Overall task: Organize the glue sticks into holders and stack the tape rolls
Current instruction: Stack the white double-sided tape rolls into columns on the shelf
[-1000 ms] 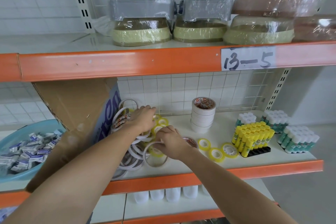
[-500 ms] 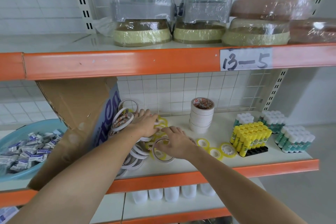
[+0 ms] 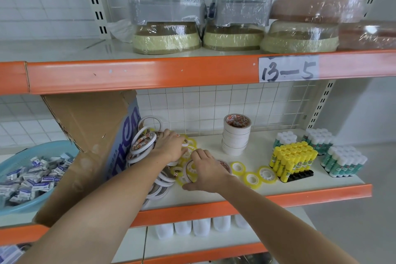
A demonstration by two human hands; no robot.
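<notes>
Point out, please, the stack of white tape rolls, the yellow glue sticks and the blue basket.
stack of white tape rolls (image 3: 236,135), head view, side of the stack.
yellow glue sticks (image 3: 292,157), head view, caps mid-block.
blue basket (image 3: 12,208), head view, front rim.

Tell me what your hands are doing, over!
Left hand in loose white tape rolls. Right hand gripping a thin white tape ring. Tall white tape stack waiting. Small yellow tape rolls scattered nearby.

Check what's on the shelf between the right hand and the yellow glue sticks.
Head view: three small yellow tape rolls lie flat between the right hand and the yellow glue sticks.
</notes>
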